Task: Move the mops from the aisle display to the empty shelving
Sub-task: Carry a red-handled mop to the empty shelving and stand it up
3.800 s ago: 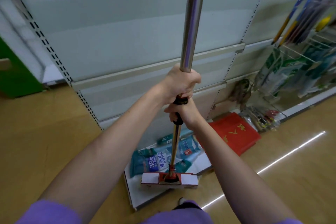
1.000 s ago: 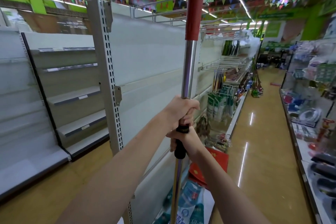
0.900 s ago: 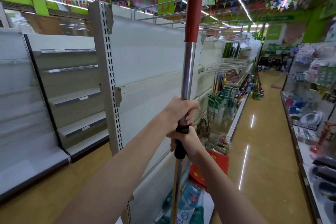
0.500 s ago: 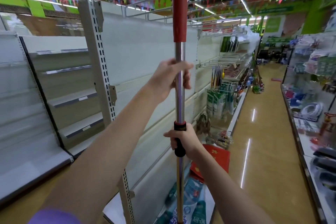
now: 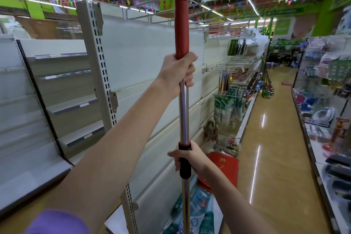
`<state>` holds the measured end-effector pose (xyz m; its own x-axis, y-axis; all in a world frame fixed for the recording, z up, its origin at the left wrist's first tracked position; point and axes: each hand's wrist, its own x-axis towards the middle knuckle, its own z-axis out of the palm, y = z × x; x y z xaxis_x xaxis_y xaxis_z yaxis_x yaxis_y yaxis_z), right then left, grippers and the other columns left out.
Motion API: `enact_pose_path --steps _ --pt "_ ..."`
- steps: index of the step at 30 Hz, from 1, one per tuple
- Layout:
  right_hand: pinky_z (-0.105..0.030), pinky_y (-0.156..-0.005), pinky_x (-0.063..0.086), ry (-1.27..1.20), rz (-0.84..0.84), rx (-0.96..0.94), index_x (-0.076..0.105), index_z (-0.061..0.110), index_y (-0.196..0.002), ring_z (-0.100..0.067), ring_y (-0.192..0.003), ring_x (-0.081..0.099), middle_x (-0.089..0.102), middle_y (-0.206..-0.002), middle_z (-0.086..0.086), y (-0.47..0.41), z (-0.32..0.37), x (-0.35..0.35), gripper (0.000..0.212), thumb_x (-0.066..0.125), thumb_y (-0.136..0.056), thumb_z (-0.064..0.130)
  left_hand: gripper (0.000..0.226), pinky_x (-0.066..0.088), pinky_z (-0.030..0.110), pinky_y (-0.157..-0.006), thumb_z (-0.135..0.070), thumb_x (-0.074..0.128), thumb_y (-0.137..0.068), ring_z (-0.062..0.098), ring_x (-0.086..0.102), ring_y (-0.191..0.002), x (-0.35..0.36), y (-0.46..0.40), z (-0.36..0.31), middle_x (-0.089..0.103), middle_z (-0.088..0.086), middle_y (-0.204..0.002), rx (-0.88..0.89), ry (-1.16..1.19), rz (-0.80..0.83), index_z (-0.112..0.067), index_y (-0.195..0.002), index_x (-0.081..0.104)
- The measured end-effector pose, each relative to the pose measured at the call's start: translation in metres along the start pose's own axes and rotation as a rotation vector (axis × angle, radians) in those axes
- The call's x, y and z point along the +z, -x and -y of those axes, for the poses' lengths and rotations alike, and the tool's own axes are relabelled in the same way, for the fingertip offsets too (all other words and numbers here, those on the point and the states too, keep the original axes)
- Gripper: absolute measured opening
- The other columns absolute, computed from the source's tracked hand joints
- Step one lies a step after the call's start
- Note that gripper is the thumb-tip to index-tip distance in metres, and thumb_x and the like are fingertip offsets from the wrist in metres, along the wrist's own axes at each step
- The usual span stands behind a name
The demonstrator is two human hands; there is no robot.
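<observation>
Left hand has slid up to the mop's red grip, fingers wrapped; right hand grips the black collar. Mop upright beside bare shelving, not yet placed.

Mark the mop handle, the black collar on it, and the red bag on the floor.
mop handle [image 5: 183,114], head view, on the bare metal shaft between the hands.
black collar [image 5: 185,167], head view, on its lower black sleeve.
red bag [image 5: 227,167], head view, on its flat front face.
</observation>
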<state>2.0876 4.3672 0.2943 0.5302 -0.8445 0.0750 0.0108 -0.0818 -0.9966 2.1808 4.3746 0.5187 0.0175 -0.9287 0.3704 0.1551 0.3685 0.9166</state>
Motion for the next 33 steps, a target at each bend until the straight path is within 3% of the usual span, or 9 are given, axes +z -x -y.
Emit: enact_pose_path --steps 9,15,17,19,20,22,25,33 --pt "-0.041 -0.079 0.047 -0.005 -0.020 -0.086 0.066 0.005 -0.063 -0.031 -0.067 0.057 0.061 -0.065 -0.018 -0.007 0.030 0.002 0.030 0.076 -0.081 0.027 0.034 0.026 0.024 -0.043 -0.005 0.058 -0.094 0.014 0.022 -0.041 -0.001 0.007 0.002 0.027 -0.003 -0.048 -0.003 -0.005 0.006 -0.017 -0.067 0.040" --pt "-0.037 -0.066 0.045 0.067 -0.036 -0.153 0.064 0.004 -0.065 -0.031 -0.067 0.058 0.062 -0.066 -0.017 -0.020 0.069 0.000 0.031 0.076 -0.079 0.029 0.037 0.024 0.025 -0.044 -0.004 0.058 -0.093 0.015 0.021 -0.041 -0.002 0.008 0.008 0.026 -0.001 -0.049 -0.006 -0.020 0.004 -0.017 -0.065 0.038" --pt "-0.045 -0.072 0.049 0.044 -0.016 -0.191 0.061 0.001 -0.069 -0.030 -0.065 0.057 0.060 -0.066 -0.017 -0.026 0.086 0.000 0.031 0.076 -0.080 0.026 0.036 0.026 0.026 -0.044 -0.005 0.059 -0.093 0.015 0.022 -0.041 -0.002 0.008 0.009 0.027 -0.001 -0.048 -0.003 -0.027 0.007 -0.016 -0.065 0.040" --pt "-0.044 -0.070 0.052 0.012 0.024 -0.188 0.056 0.004 -0.068 -0.026 -0.058 0.053 0.053 -0.061 -0.013 -0.030 0.099 0.001 0.028 0.075 -0.079 0.021 0.035 0.027 0.026 -0.044 -0.005 0.059 -0.093 0.015 0.023 -0.041 -0.003 0.008 0.009 0.028 -0.001 -0.049 -0.003 -0.036 0.003 -0.016 -0.066 0.041" --pt "-0.038 -0.062 0.051 -0.005 0.042 -0.164 0.050 0.008 -0.065 -0.024 -0.053 0.047 0.046 -0.058 -0.009 -0.031 0.103 0.003 0.031 0.074 -0.079 0.021 0.034 0.027 0.026 -0.044 -0.005 0.059 -0.093 0.015 0.024 -0.041 -0.003 0.007 0.009 0.029 0.000 -0.049 -0.004 -0.040 0.001 -0.015 -0.066 0.041" --pt "-0.029 -0.049 0.032 -0.053 0.054 -0.095 0.032 0.018 -0.061 -0.019 -0.047 0.029 0.029 -0.054 -0.003 -0.032 0.105 0.007 0.044 0.071 -0.079 0.026 0.033 0.028 0.025 -0.044 -0.005 0.060 -0.093 0.015 0.025 -0.041 -0.006 0.006 0.007 0.030 0.001 -0.050 -0.006 -0.044 0.002 -0.014 -0.067 0.042" --pt "-0.031 -0.051 0.012 -0.118 0.054 -0.050 0.016 0.020 -0.069 -0.017 -0.049 0.012 0.016 -0.056 0.001 -0.035 0.103 0.009 0.055 0.070 -0.078 0.027 0.032 0.029 0.026 -0.044 -0.006 0.060 -0.093 0.015 0.026 -0.041 -0.009 0.006 0.005 0.031 0.001 -0.051 -0.013 -0.050 0.011 -0.014 -0.067 0.042" --pt "-0.029 -0.048 0.014 -0.167 0.002 -0.067 0.019 0.022 -0.063 -0.016 -0.048 0.013 0.017 -0.056 0.000 -0.038 0.086 0.011 0.053 0.070 -0.078 0.018 0.031 0.028 0.027 -0.045 -0.005 0.060 -0.092 0.016 0.026 -0.041 -0.011 0.003 0.016 0.031 0.002 -0.051 -0.049 -0.059 0.010 -0.014 -0.068 0.042"
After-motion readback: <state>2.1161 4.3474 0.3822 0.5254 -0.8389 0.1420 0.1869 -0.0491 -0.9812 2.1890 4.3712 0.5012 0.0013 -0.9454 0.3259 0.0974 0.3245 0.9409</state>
